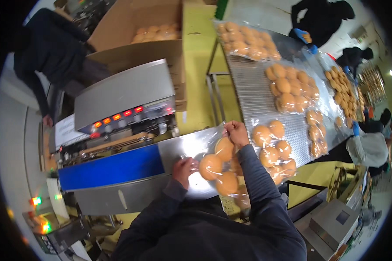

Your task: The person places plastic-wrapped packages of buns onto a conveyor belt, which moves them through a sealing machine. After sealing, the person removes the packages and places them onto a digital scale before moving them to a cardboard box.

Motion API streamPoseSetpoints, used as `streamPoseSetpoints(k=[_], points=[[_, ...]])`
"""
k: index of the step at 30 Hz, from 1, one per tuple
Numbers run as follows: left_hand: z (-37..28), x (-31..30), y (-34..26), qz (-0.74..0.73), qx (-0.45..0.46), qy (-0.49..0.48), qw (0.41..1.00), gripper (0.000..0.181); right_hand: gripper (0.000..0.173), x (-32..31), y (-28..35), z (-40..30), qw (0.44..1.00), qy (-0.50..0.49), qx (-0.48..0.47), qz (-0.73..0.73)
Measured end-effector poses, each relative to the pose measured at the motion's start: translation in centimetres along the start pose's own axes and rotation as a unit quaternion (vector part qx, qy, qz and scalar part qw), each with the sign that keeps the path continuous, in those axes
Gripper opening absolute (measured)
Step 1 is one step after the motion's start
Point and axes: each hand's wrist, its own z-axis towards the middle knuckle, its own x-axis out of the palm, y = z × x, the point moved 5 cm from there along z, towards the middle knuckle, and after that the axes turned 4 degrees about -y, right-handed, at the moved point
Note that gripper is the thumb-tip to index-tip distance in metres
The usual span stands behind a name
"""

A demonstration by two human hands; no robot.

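Observation:
Between my hands is a clear plastic bag of round buns (211, 167), at the end of a steel plate (173, 148). My left hand (184, 171) pinches one side of the bag's mouth. My right hand (236, 133) grips the film at the other side, near the metal table. The bag's mouth points toward the bag sealing machine, whose blue conveyor belt (111, 166) runs on from the plate. Just right of my right forearm, another bag of buns (269, 156) lies on the ribbed metal table (248, 84). The lower part of my bag is partly hidden behind my right sleeve.
The sealing machine's grey cover (127, 94) has lit red displays. Behind it, a large cardboard box (134, 57) holds bagged buns. More bagged buns (248, 40) lie on the table. A person in dark clothes (55, 49) stands left; several others work at the right, some with blue gloves.

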Motion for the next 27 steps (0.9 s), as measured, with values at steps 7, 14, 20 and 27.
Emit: streamPoseSetpoints(k=[7, 14, 20, 27], points=[[8.3, -11.7, -4.9, 0.161, 0.188, -0.219, 0.944, 0.012, 0.011, 10.6, -5.2, 1.6, 0.998, -0.039, 0.013, 0.041], [6.3, -9.6, -8.2, 0.386, 0.411, -0.352, 0.747, 0.018, 0.011, 11.7, -5.8, 2.1, 0.994, -0.07, -0.046, 0.07], [10.0, -11.6, -5.4, 0.272, 0.343, -0.364, 0.822, 0.022, 0.009, 11.0, -4.3, 1.6, 0.989, -0.093, -0.019, 0.111], [13.1, -9.2, -3.2, 0.038, 0.196, -0.199, 0.959, 0.019, 0.009, 7.5, -4.9, 4.7, 0.99, -0.114, -0.007, 0.084]])
